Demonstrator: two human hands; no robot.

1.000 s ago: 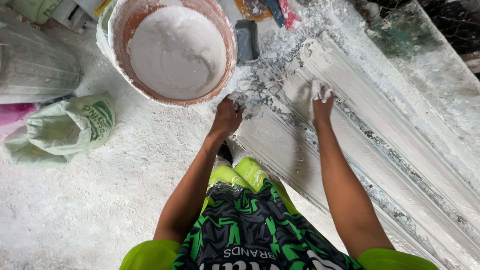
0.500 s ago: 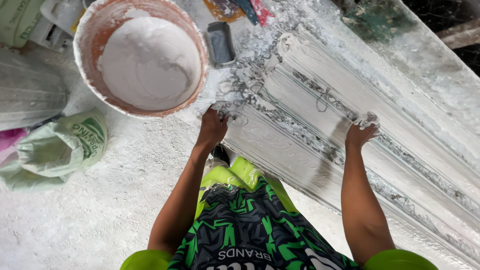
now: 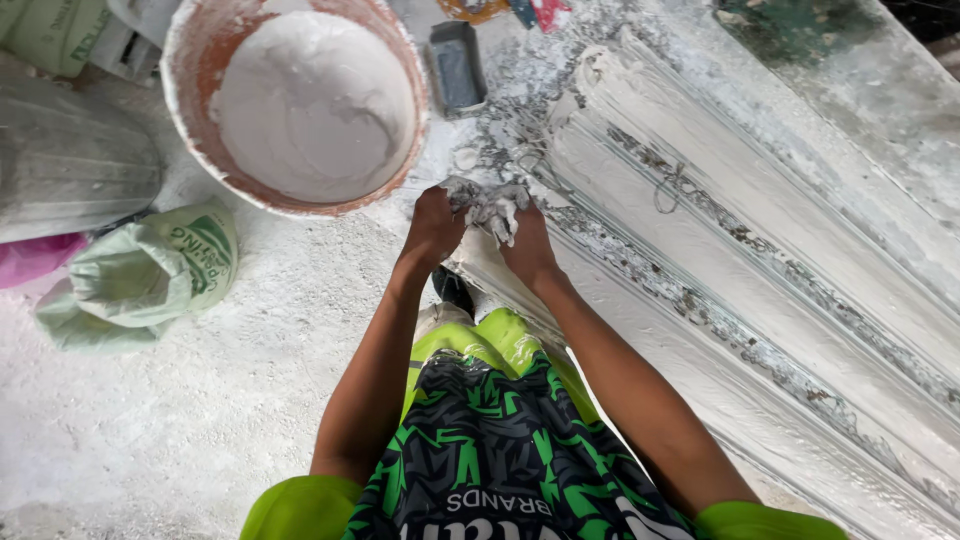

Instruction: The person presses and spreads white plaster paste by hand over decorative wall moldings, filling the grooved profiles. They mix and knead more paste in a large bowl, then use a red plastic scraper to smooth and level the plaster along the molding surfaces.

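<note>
Plaster-soaked white fibre wad (image 3: 492,207) sits pinched between both hands at the near end of the long ribbed white plaster moulding (image 3: 760,270). Left hand (image 3: 432,225) and right hand (image 3: 527,243) each have their grip closed on it, knuckles nearly touching. Just beside them stands a round orange-rimmed bucket of white plaster (image 3: 300,100), with a green-printed sack (image 3: 140,275) on the dusty floor.

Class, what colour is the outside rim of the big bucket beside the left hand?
Reddish-orange, smeared with white plaster; the bucket shows best in the head view.

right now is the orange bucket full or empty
Partly full: the orange bucket stands upright, white plaster covering its bottom, bare inner wall showing above.
</note>
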